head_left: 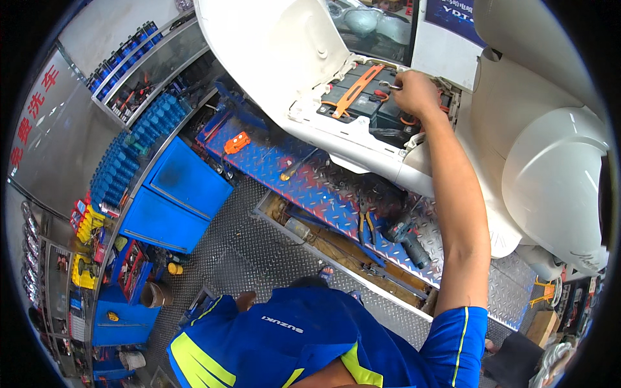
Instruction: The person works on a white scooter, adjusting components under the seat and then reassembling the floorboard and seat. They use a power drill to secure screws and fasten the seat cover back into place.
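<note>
My right hand (414, 94) is closed on a small metal tool (388, 85), apparently a spanner, over the dark batteries (363, 111) in a white scooter's open compartment (381, 165). An orange strap (354, 92) crosses the batteries, with orange cables near my hand. A white lid (272, 45) stands raised at the left of the compartment. My left hand (246, 300) hangs low beside my body, partly hidden, so its fingers are unclear. Below the scooter lie pliers (366, 220), a cordless power tool (409, 240), a screwdriver (291, 169) and an orange controller (237, 143).
The lift platform (317, 200) has a recessed channel (291, 229) along its near side. Blue cabinets (168, 194), shelves of bottles (116, 168) and tools line the left. A large white curved body panel (550, 187) fills the right. A stool or wooden box (541, 326) stands lower right.
</note>
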